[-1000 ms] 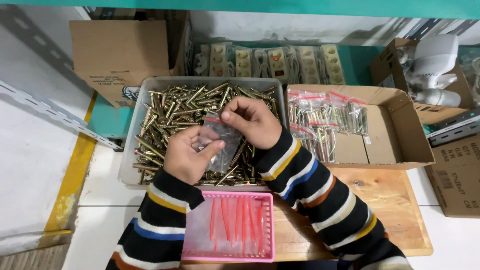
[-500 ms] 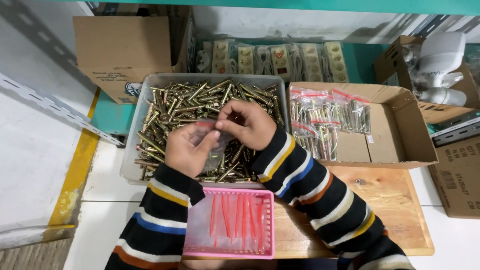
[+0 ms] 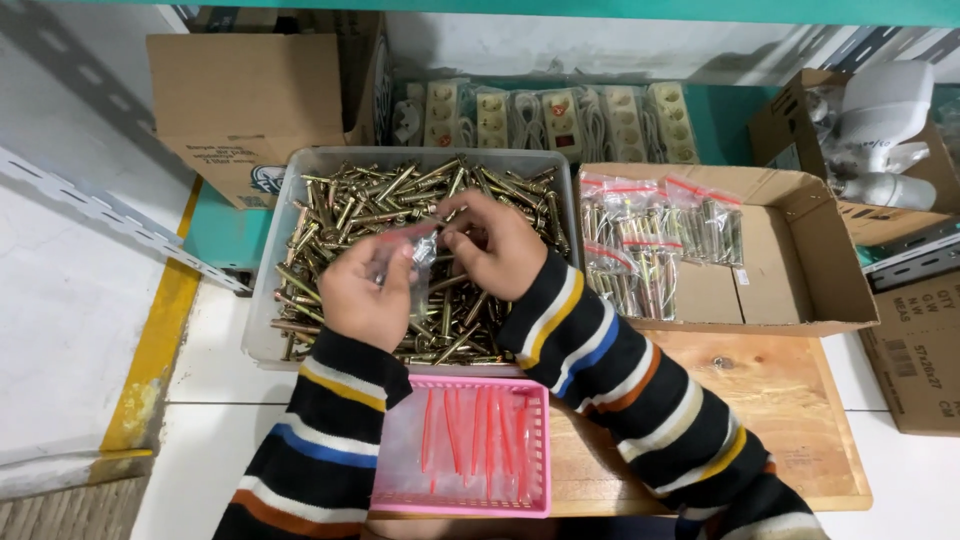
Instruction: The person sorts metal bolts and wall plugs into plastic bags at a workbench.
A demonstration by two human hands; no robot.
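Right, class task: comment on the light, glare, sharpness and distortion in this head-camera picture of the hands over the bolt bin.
Head view: even, soft overhead light; small glints on the brass-coloured metal bolts in the grey plastic bin; the small clear plastic bag between the left hand and right hand shines and looks slightly blurred; wide-angle bending shows at the white perforated metal rail; the pink plastic basket is sharp.

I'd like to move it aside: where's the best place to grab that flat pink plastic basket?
Probably grip the pink plastic basket by its raised right rim, coming from above: it lies flat and shallow, and the striped left sleeve crosses its left edge.
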